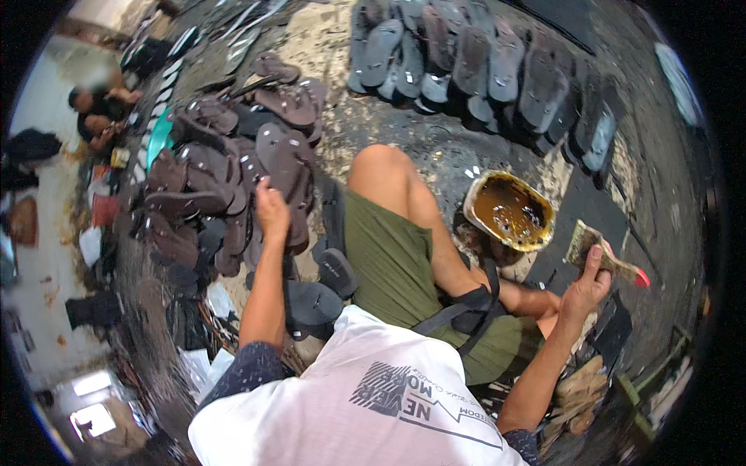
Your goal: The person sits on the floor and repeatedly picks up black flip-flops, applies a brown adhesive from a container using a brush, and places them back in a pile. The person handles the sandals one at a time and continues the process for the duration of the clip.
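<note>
My left hand point(272, 211) reaches into a heap of brown flip-flops point(190, 203) on my left. Its fingers are closed at the end of one brown flip-flop point(251, 166), seen nearly edge-on. On the right, my right hand point(584, 297) grips a wide paintbrush point(614, 264) with a red-tipped handle. The brush's bristles look caked with yellowish residue and point up and left. Between the brush and my bent knee stands a tub point(469, 205) of glossy brown, glue-like liquid, its rim crusted yellow. The brush is apart from the tub.
Rows of dark flip-flops point(470, 62) lie at the far side. Dark grey flip-flops point(311, 303) rest beside my left thigh. A dark flat sheet point(594, 203) lies right of the tub. Wood scraps point(579, 396) sit near my right elbow. Another person point(101, 113) is at the far left.
</note>
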Demonstrator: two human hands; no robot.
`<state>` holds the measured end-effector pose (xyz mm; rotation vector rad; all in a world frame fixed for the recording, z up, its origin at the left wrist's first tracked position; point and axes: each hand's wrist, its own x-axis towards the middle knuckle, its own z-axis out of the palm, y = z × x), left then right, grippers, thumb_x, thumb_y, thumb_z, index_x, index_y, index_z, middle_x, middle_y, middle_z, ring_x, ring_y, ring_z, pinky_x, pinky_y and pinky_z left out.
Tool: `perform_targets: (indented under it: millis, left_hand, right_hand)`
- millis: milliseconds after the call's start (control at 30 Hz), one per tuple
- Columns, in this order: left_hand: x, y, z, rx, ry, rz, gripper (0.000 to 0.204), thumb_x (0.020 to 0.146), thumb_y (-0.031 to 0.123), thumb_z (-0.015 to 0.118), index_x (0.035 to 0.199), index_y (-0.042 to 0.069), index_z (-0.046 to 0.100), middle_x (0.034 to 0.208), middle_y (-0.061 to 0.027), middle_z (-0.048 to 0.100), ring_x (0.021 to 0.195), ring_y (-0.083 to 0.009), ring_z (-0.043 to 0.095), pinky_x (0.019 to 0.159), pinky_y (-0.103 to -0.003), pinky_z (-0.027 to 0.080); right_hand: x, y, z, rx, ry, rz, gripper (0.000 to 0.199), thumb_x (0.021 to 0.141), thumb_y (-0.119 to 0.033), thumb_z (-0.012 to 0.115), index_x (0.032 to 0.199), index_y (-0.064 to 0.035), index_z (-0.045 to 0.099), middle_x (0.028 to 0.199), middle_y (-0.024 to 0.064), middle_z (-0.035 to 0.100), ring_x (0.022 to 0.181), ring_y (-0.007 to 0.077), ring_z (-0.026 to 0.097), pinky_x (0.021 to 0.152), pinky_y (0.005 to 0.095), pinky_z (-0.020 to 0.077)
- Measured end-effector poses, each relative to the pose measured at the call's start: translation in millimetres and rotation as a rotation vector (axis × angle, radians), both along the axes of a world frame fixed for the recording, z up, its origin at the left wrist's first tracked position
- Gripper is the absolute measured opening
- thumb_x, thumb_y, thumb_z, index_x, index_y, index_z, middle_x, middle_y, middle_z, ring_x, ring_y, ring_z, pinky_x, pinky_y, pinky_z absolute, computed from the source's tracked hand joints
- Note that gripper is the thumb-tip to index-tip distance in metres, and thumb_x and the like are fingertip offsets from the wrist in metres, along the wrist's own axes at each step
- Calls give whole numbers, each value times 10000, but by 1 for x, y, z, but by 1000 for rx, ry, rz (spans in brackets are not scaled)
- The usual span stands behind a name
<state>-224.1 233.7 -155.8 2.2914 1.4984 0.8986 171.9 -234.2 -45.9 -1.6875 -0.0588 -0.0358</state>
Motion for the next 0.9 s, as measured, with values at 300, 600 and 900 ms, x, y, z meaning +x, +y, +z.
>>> perform_targets:
  millis: [300,600,900]
  left_hand:
    - [124,-105,114,-178,-108,-606,223,1028,113,517,1240,42,527,1258,-182,529,1155,-275,524,993,-389,428]
    - [132,-124,128,-83,153,-726,513,956,180,678,1443,101,538,1555,-188,426,1422,-355,404,1154,-426,315]
    - [206,-168,152,-1435,-1024,-743,607,1071,502,398,1532,107,372,1285,-109,629,982,-246,693,855,-401,580]
  right_hand:
    - [14,76,-38,-585,-243,525,258,899,-295,731,1074,-106,742,1004,166,730,935,368,691,820,440,533]
    - [20,41,4,1,-132,351,235,855,-208,787,1077,-149,740,999,69,713,948,293,628,859,442,476]
    - [10,21,74,229,-27,96,227,962,-256,717,1016,-37,696,941,34,724,824,97,654,741,271,538]
